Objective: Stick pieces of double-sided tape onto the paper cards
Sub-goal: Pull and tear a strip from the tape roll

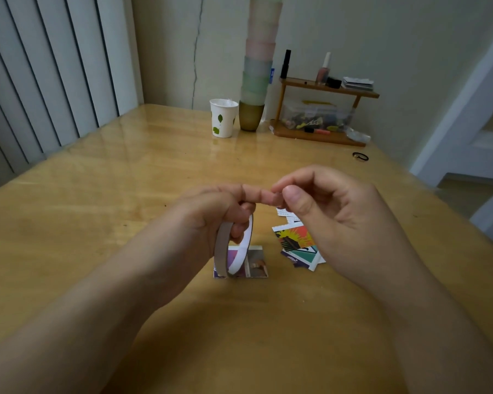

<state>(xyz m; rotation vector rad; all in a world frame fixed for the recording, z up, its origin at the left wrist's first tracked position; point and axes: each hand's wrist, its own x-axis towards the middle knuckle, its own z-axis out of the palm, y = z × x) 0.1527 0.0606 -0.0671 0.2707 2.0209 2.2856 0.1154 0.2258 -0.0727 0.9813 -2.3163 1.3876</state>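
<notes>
The tape roll [234, 245] was gripped by the left hand [211, 211]; its sticky, flimsy end (barely visible) was pinched by the right hand [325, 206].

Glossy wooden table [125, 194], matt paper tape roll [222, 248], printed paper cards [296, 243].

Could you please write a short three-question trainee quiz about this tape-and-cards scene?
1. True or false: the tape roll lies flat on the table.
2. Which hand holds the roll? A) left hand B) right hand
3. Fill in: the pile of printed cards lies under the ____ hand.

Key:
1. False; it is held upright above a single card.
2. A; its fingers pass through the roll's hole while the right hand pinches at the left fingertip.
3. right.
</notes>
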